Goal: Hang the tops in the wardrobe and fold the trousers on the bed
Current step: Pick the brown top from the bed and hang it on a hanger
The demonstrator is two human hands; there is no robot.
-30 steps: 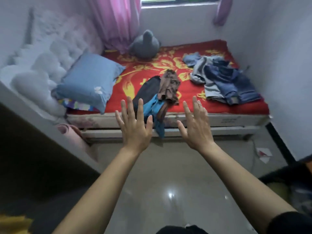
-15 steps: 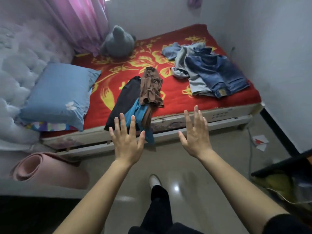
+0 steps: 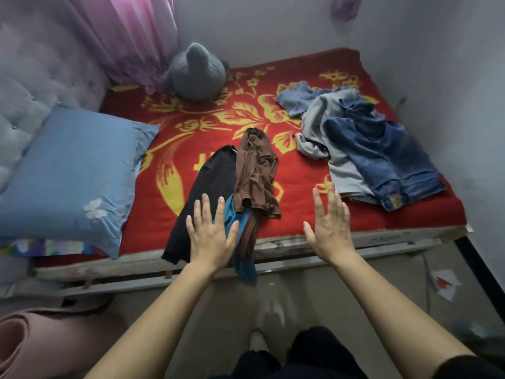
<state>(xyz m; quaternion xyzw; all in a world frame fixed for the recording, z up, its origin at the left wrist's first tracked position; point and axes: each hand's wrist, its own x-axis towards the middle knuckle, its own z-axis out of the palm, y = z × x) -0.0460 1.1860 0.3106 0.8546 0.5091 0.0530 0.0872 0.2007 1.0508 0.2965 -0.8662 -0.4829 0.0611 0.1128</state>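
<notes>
left hand [image 3: 210, 236]: open – fingers straight and slightly spread, back of the hand to the camera, holding nothing. Lies over the lower part of the black top and the edge of the teal one; cannot tell whether it touches the cloth.
right hand [image 3: 328, 228]: open, fingers straight and close together, holding nothing. Sits over bare red cover near the front edge of the bed, between the brown top and the trousers pile; fingertips near the grey trousers' hem.
bed [image 3: 410, 217]: red cover with yellow flower pattern, front edge toward the person.
black top [image 3: 202, 192]: laid lengthwise at the bed's front middle, lower end reaching the edge.
brown top [image 3: 257, 170]: crumpled, just right of the black top, touching it.
teal top [image 3: 243, 266]: partly under the other two – one end hangs over the bed's front edge.
dark blue jeans [image 3: 382, 160]: right side of the bed, on top of the pile, unfolded.
grey trousers [image 3: 341, 173]: under the jeans, unfolded.
light blue garment [image 3: 297, 101]: far end of the same pile, bunched up.
pillow [image 3: 73, 170]: blue, left side of the bed, against the tufted headboard [image 3: 35, 86].
plush toy [image 3: 195, 72]: grey, at the far side of the bed, beside the pink curtain [image 3: 131, 31].
rolled mat [image 3: 41, 343]: pink, on the floor [image 3: 300, 296] at lower left.
</notes>
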